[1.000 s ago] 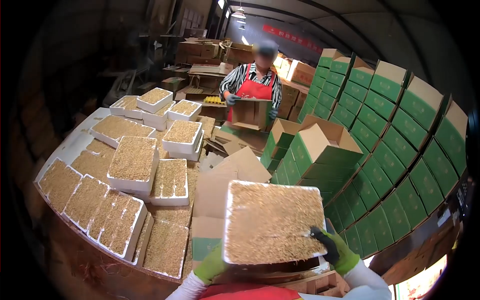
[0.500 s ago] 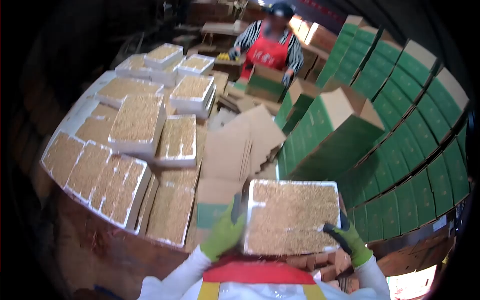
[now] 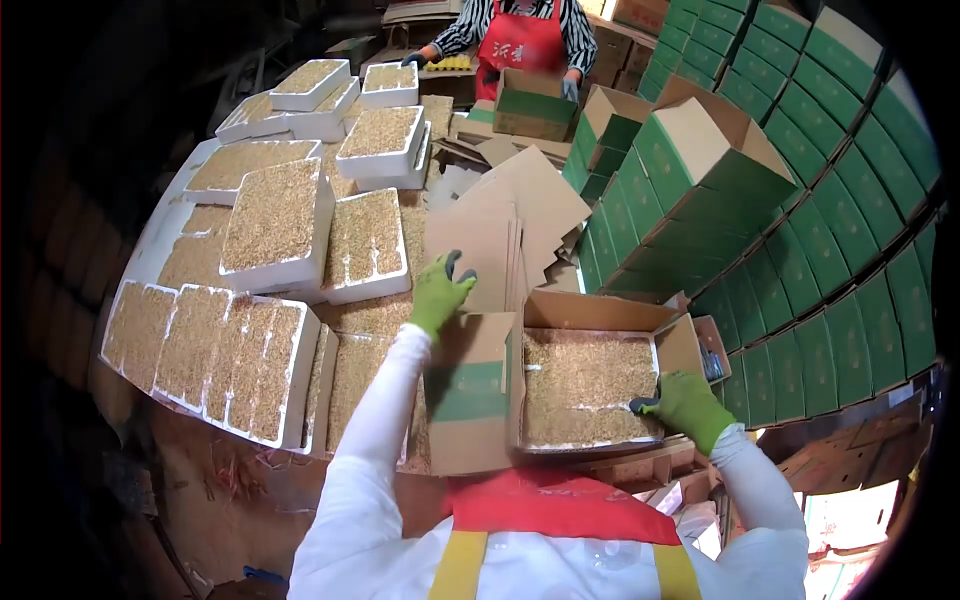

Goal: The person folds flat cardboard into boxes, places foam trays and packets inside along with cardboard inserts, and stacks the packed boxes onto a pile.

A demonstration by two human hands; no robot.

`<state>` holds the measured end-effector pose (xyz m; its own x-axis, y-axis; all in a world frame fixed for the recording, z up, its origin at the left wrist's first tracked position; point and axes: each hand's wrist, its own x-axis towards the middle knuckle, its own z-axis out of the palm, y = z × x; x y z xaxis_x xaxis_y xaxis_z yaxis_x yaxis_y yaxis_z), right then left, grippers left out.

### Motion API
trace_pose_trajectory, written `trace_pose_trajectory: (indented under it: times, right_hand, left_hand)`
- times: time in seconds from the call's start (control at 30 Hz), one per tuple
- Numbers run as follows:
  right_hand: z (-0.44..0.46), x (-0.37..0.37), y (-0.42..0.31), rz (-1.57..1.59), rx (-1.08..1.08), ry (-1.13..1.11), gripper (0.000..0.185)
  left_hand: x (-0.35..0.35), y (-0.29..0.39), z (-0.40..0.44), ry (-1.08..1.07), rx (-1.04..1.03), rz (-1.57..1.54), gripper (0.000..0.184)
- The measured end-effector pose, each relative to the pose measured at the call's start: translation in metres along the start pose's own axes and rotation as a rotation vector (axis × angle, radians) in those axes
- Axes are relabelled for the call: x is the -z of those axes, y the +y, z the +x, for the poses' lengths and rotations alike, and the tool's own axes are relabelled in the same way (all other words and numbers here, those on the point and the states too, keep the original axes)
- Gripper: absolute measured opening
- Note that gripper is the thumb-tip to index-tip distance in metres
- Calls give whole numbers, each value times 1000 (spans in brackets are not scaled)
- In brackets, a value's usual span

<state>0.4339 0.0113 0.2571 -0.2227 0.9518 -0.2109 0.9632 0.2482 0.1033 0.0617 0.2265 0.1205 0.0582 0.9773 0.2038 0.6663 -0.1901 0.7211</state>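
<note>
A white foam tray [image 3: 590, 385] filled with tan, husk-like loose material sits inside an open cardboard box [image 3: 600, 308] in front of me. My right hand [image 3: 692, 408], in a green glove with dark fingertips, grips the tray's right edge, thumb over the filling; its other fingers are hidden. Left of the box, my left hand [image 3: 442, 296] hovers above the cardboard with nothing in it, fingers apart and slightly curled. Below it lies a cardboard flap with a green band [image 3: 468, 390]. Flat cardboard sheets [image 3: 520, 215] lie just beyond the left hand.
Several filled foam trays [image 3: 275, 220] stand on the table to the left, some stacked. Green boxes [image 3: 800, 330] form a tall wall at right, with an open-topped stack [image 3: 690, 190] nearer. Across the table, a person in a red apron [image 3: 522, 42] stands by an open box [image 3: 535, 105].
The foam tray, held between both hands before, is now inside the cardboard box. My left hand has let go and moved up and left; the right hand stays at the tray's edge.
</note>
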Motion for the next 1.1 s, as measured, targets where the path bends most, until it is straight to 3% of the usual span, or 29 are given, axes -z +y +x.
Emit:
trace_pose_trajectory:
  times: [0.1, 0.17, 0.2, 0.27, 0.4, 0.43, 0.57, 0.6, 0.63, 0.67, 0.7, 0.73, 0.8, 0.87, 0.93, 0.97, 1.0, 1.07, 1.1]
  right_hand:
    - [0, -20, -2, 35, 8, -28, 46]
    - [3, -36, 6, 85, 39, -68, 47]
    - [6, -38, 12, 93, 57, -57, 47]
    - [10, -20, 3, 82, 44, -129, 50]
    - [19, -37, 16, 91, 99, -130, 46]
    - [17, -38, 13, 94, 105, -131, 44]
    - [-8, -17, -7, 108, 268, 200, 27]
    - [-15, -7, -13, 127, 268, 332, 27]
    - [-18, 1, -14, 187, 192, 428, 30]
    - [-25, 28, -13, 172, 28, 292, 35]
    - [-28, 21, 2, 169, -71, 594, 38]
    - [-40, 54, 21, 356, -274, 618, 39]
    - [-47, 58, 84, 598, -502, 679, 30]
    - [-43, 10, 149, 520, -559, 876, 28]
    - [-31, -69, 207, 550, -647, 643, 29]
    - [-21, -102, 227, 561, -685, 526, 29]
    - [-14, -126, 235, 529, -624, 501, 38]
    - [7, -182, 240, 344, -715, 545, 51]
    - [12, -186, 240, 335, -741, 439, 54]
  left_hand:
    - [-57, -53, 54, 167, 223, 362, 98]
    - [-54, -48, 62, -19, 430, 296, 118]
    - [-101, -88, 76, 136, 426, 468, 121]
    - [-88, -59, 73, 125, 490, 518, 124]
    - [-65, -26, 74, 101, 529, 351, 100]
    - [-66, -25, 77, 180, 501, 375, 98]
    - [-92, -57, 66, 466, 277, 553, 88]
    - [-65, -32, 56, 347, 313, 409, 83]
    - [-59, -29, 48, 378, 225, 453, 77]
    - [-56, -30, 42, 422, 199, 352, 70]
    - [-51, -26, 36, 421, 147, 245, 67]
    - [-47, -30, 35, 335, 179, 87, 67]
    - [-50, -47, 35, 352, 135, 172, 60]
    - [-54, -92, 46, 206, 52, -406, 46]
    - [-44, -83, 45, 167, 62, -597, 26]
    - [-37, -64, 45, 208, 70, -595, 28]
    - [-23, -37, 42, 251, 82, -592, 29]
    - [-3, -5, 46, 240, 3, -692, 30]
    - [8, 10, 45, 235, -1, -672, 31]
